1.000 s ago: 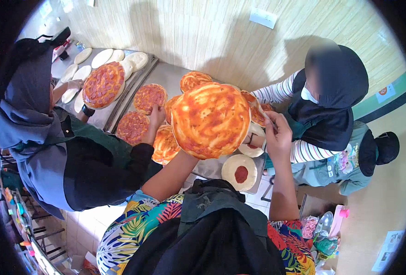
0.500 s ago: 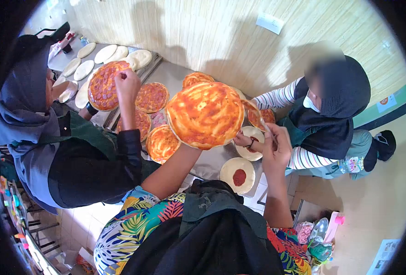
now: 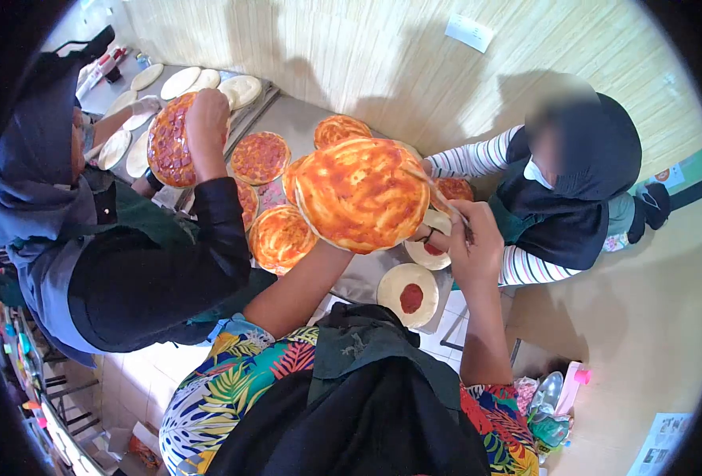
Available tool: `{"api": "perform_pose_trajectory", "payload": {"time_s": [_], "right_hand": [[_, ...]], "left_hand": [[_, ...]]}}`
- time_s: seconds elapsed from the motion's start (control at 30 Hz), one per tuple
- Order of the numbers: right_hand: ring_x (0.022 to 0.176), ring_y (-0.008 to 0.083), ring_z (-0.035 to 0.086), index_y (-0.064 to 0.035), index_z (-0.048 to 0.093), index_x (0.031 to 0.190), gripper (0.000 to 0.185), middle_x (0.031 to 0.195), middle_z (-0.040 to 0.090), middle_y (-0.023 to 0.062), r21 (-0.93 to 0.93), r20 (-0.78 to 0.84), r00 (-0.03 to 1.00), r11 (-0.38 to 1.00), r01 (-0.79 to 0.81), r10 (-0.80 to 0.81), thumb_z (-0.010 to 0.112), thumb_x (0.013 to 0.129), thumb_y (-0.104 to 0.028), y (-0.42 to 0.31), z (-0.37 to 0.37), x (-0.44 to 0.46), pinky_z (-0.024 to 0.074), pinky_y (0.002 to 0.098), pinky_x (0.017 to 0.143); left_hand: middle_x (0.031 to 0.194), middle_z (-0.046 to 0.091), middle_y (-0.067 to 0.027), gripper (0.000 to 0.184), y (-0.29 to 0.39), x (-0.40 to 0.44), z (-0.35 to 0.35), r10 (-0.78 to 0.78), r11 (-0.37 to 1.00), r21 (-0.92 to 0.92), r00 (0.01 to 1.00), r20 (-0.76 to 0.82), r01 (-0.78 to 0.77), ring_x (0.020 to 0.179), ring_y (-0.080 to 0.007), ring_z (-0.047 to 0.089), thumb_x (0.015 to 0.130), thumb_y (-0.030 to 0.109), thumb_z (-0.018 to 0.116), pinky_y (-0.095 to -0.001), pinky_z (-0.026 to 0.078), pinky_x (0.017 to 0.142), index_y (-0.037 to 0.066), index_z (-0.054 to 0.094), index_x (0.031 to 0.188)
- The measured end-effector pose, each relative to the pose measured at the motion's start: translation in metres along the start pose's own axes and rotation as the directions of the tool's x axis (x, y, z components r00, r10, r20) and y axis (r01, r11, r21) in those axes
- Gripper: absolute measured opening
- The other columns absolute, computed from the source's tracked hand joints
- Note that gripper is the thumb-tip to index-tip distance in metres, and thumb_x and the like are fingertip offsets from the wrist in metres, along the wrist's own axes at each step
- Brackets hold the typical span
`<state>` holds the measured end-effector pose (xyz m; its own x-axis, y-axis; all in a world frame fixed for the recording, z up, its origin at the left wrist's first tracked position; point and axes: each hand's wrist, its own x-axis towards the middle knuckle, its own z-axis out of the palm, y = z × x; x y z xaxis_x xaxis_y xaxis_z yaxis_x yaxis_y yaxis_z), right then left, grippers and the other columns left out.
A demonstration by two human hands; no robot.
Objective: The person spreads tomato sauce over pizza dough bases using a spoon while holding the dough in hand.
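Right hand (image 3: 478,242): we're pinching a thin utensil (image 3: 437,193) in closed fingers, its long axis slanting up-left onto the sauced dough round (image 3: 355,194). We're apparently supporting that round above the surface (image 3: 360,278), left forearm (image 3: 305,287) running beneath. Left fingers hiding underneath; their opening we can't tell. Utensil tip blurring into sauce.

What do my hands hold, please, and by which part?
The right hand pinches a slim, reddish utensil by its handle. The left hand, hidden, apparently supports a round dough base with red sauce from below; exact grip unclear.
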<state>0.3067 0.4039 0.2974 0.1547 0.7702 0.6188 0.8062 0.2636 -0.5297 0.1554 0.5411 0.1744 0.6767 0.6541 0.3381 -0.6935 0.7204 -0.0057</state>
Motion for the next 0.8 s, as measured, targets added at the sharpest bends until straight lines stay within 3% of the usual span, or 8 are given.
{"api": "perform_pose_trajectory", "payload": {"time_s": [0.13,0.2,0.33,0.43,0.5,0.6,0.73,0.8], "right_hand": [[0.067,0.0212,0.062,0.0000,0.064,0.106,0.015,0.083,0.062,0.0113,0.075,0.109,0.980,0.982,-0.173,0.165,0.056,0.093,-0.004,0.010,-0.001,-0.004,0.0479,0.0297,0.061],[0.068,0.0150,0.061,0.0006,0.064,0.106,0.016,0.084,0.065,0.0075,0.333,0.278,0.902,0.848,-0.412,0.329,0.055,0.097,-0.008,0.010,-0.004,-0.008,0.0475,0.0292,0.060],[0.082,0.0070,0.058,0.0031,0.065,0.105,0.017,0.093,0.067,0.0025,0.494,0.547,0.791,0.656,-0.570,0.275,0.057,0.098,-0.009,-0.007,-0.013,-0.018,0.0463,0.0260,0.074],[0.081,0.0040,0.052,0.0025,0.067,0.107,0.019,0.095,0.067,0.0001,0.455,0.657,0.702,0.598,-0.660,0.274,0.059,0.097,-0.012,-0.012,-0.011,-0.029,0.0423,0.0211,0.074],[0.078,0.0040,0.050,0.0003,0.069,0.106,0.019,0.092,0.066,-0.0016,0.427,0.732,0.618,0.515,-0.744,0.286,0.062,0.096,-0.014,-0.020,-0.010,-0.030,0.0409,0.0201,0.071],[0.077,0.0039,0.051,0.0008,0.069,0.105,0.020,0.087,0.064,-0.0023,0.325,0.774,0.537,0.516,-0.793,0.337,0.062,0.096,-0.015,-0.021,-0.006,-0.035,0.0412,0.0206,0.068],[0.072,0.0037,0.050,0.0007,0.069,0.106,0.021,0.083,0.063,-0.0031,0.397,0.720,0.615,0.535,-0.745,0.322,0.062,0.095,-0.016,-0.013,0.003,-0.044,0.0411,0.0204,0.064],[0.057,-0.0012,0.037,-0.0060,0.071,0.105,0.019,0.072,0.054,-0.0104,0.453,0.670,0.666,0.529,-0.717,0.328,0.063,0.094,-0.020,-0.013,0.001,-0.048,0.0236,0.0183,0.050]], "left_hand": [[0.141,0.050,-0.0136,0.056,0.009,0.005,-0.027,-0.014,1.000,-0.010,1.000,0.017,0.014,0.128,-0.0305,0.051,0.100,0.050,0.040,-0.0477,0.047,0.106,0.011,0.041,0.141],[0.140,0.051,-0.0129,0.055,0.010,0.005,-0.036,-0.017,1.000,-0.024,1.000,0.001,0.017,0.127,-0.0300,0.052,0.100,0.050,0.039,-0.0474,0.047,0.106,0.011,0.042,0.140],[0.136,0.053,-0.0113,0.054,0.011,0.009,-0.043,0.112,0.990,0.105,0.978,-0.177,-0.095,0.126,-0.0287,0.053,0.101,0.052,0.036,-0.0474,0.048,0.104,0.013,0.044,0.137],[0.134,0.054,-0.0121,0.055,0.015,0.009,-0.052,0.090,0.996,0.001,0.979,-0.181,-0.091,0.123,-0.0299,0.055,0.100,0.053,0.036,-0.0481,0.049,0.103,0.012,0.046,0.136],[0.133,0.056,-0.0139,0.058,0.015,0.009,-0.055,-0.063,0.985,-0.163,0.997,-0.039,0.056,0.122,-0.0321,0.056,0.099,0.055,0.038,-0.0502,0.050,0.103,0.011,0.048,0.134],[0.134,0.055,-0.0153,0.059,0.014,0.006,-0.054,-0.056,0.993,-0.103,0.996,-0.066,0.049,0.122,-0.0333,0.056,0.098,0.054,0.040,-0.0504,0.049,0.103,0.009,0.047,0.135],[0.136,0.054,-0.0183,0.060,0.018,0.001,-0.050,0.001,1.000,0.025,0.994,-0.113,0.002,0.122,-0.0355,0.056,0.098,0.052,0.044,-0.0508,0.049,0.103,0.006,0.046,0.137],[0.137,0.053,-0.0198,0.062,0.019,-0.003,-0.042,0.040,0.996,0.089,0.990,-0.135,-0.028,0.122,-0.0366,0.056,0.097,0.050,0.046,-0.0510,0.049,0.103,0.004,0.045,0.138]]}}
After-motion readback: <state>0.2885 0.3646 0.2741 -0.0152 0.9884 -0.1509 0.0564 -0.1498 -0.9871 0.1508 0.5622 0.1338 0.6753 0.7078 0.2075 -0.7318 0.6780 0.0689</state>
